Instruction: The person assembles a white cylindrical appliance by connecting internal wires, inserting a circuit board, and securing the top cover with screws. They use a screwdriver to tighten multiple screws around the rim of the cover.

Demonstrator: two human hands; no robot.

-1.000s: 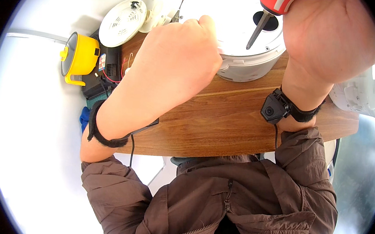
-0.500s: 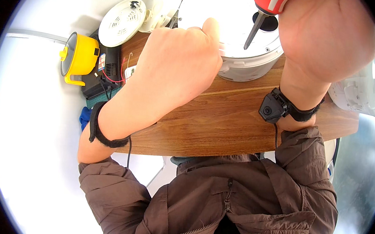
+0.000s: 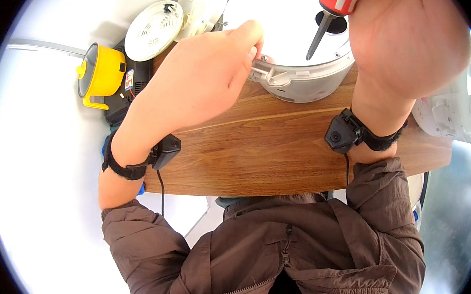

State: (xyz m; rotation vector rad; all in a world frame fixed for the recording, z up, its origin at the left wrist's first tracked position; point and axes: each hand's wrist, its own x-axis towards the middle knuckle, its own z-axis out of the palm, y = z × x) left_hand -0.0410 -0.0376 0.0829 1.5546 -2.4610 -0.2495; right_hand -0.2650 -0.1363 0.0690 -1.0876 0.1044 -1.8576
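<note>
A white round appliance body (image 3: 305, 86) with a flat pale top stands at the far side of the table. Over its left front rim is my left hand (image 3: 208, 74), fingers curled in and thumb close to a small screw (image 3: 263, 57). Whether anything is pinched in those fingers is hidden. My right hand (image 3: 412, 44) is wrapped round the red and grey handle of a screwdriver (image 3: 335, 4). Its dark shaft points down and left above the top, beside a round dark opening (image 3: 331, 23). I cannot tell if the tip touches the surface.
A white vented cover (image 3: 155, 31) and another pale round part (image 3: 201, 8) lie at the back left. Left of them, a yellow pot (image 3: 107, 71) rests on a black box (image 3: 119, 103). A white plastic housing (image 3: 456, 108) stands at the right of the wooden table (image 3: 278, 155).
My left hand has shifted left along the rim and turned, uncovering the screw and a latch-like part there. My right hand and the screwdriver have barely moved.
</note>
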